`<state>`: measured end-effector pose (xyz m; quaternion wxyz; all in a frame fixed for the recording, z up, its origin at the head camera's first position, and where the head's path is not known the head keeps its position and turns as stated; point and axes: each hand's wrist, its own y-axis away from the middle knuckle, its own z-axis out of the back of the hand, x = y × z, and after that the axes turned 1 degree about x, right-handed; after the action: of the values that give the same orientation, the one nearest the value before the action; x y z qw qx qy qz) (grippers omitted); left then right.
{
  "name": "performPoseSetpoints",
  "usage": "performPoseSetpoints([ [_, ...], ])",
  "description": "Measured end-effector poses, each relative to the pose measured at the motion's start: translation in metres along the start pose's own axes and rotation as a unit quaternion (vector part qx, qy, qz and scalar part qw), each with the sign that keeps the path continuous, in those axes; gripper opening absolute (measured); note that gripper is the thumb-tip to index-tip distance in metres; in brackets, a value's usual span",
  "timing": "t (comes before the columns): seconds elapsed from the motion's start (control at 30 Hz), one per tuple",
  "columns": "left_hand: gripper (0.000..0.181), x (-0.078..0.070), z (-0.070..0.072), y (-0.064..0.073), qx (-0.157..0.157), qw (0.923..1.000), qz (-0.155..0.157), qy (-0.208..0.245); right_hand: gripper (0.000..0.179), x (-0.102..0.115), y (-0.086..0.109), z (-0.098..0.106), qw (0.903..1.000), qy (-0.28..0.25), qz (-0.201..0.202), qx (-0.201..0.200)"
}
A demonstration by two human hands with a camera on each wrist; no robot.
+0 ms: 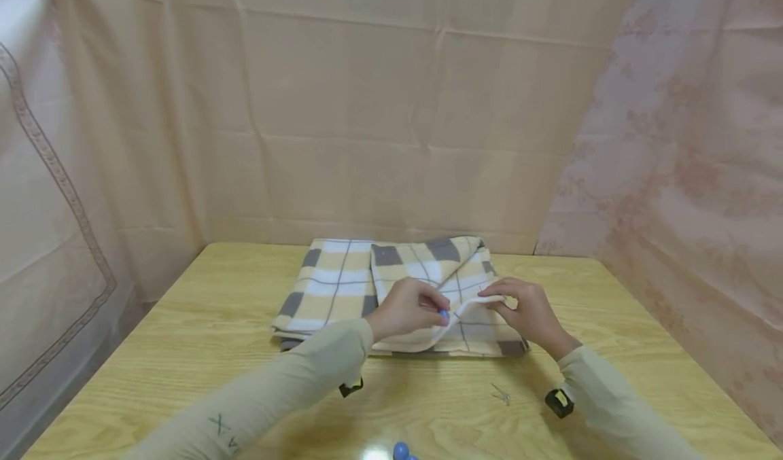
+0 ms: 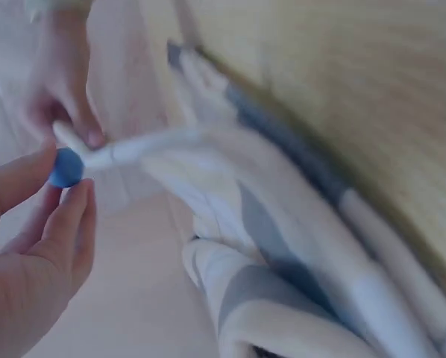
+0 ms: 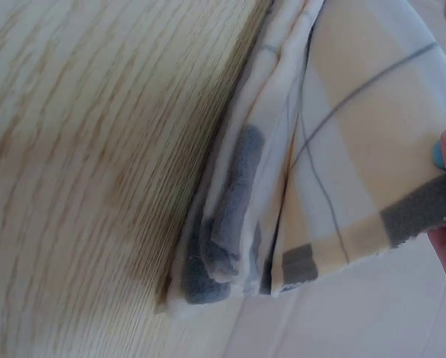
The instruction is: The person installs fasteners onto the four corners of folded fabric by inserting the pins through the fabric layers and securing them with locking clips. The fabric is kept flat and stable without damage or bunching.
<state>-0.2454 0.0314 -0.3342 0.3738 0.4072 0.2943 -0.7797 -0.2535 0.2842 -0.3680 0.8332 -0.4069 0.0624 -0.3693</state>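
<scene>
A folded plaid blanket (image 1: 339,276) in cream, white and grey lies on the wooden table. My left hand (image 1: 412,307) pinches a small round blue piece (image 2: 66,168) between thumb and fingertips, close to the blanket's raised edge. Opposite it, my right hand (image 1: 529,310) pinches that edge, lifting the top layer off the layers below. In the right wrist view a bit of blue (image 3: 438,155) shows beside the right thumb; its kind is unclear. Whether the left hand's blue piece touches the cloth, I cannot tell.
Small blue balls (image 1: 400,450) lie at the table's near edge. Thin metal pieces, like pins (image 1: 501,395), lie on the table (image 1: 202,331) in front of the blanket. Cloth curtains (image 1: 397,107) hang behind and at both sides.
</scene>
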Motion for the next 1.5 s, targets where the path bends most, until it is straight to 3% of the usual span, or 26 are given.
performPoseSetpoints([
  [0.13, 0.019, 0.008, 0.000, -0.027, -0.026, 0.9992, 0.016, 0.027, 0.029, 0.000, 0.001, 0.000, 1.0000, 0.003, -0.003, 0.003],
  [0.23, 0.024, 0.012, -0.003, -0.041, -0.025, 0.9966, 0.038, 0.069, 0.029, 0.001, 0.000, 0.000, 1.0000, 0.003, -0.002, 0.001],
  [0.4, 0.026, 0.013, -0.010, -0.057, -0.027, 0.9871, 0.056, 0.148, 0.029, 0.002, -0.002, 0.000, 1.0000, 0.005, 0.002, -0.003],
  [0.57, 0.025, 0.013, -0.016, -0.069, -0.043, 0.9783, 0.067, 0.191, 0.030, 0.003, -0.005, 0.001, 1.0000, -0.001, 0.006, -0.002],
  [0.67, 0.024, 0.013, -0.019, -0.072, -0.047, 0.9757, 0.069, 0.203, 0.030, 0.003, -0.006, 0.001, 1.0000, -0.006, 0.006, 0.002],
  [0.9, 0.023, 0.013, -0.025, -0.075, -0.042, 0.9793, 0.060, 0.189, 0.031, 0.002, -0.004, 0.002, 0.9999, -0.012, 0.004, 0.010],
  [1.3, 0.024, 0.015, -0.030, -0.075, -0.029, 0.9755, 0.034, 0.215, 0.035, -0.004, -0.005, -0.001, 0.9989, -0.027, 0.039, 0.005],
  [1.5, 0.023, 0.016, -0.033, -0.074, -0.030, 0.9799, 0.013, 0.197, 0.036, -0.006, -0.002, -0.001, 0.9987, -0.030, 0.041, 0.005],
])
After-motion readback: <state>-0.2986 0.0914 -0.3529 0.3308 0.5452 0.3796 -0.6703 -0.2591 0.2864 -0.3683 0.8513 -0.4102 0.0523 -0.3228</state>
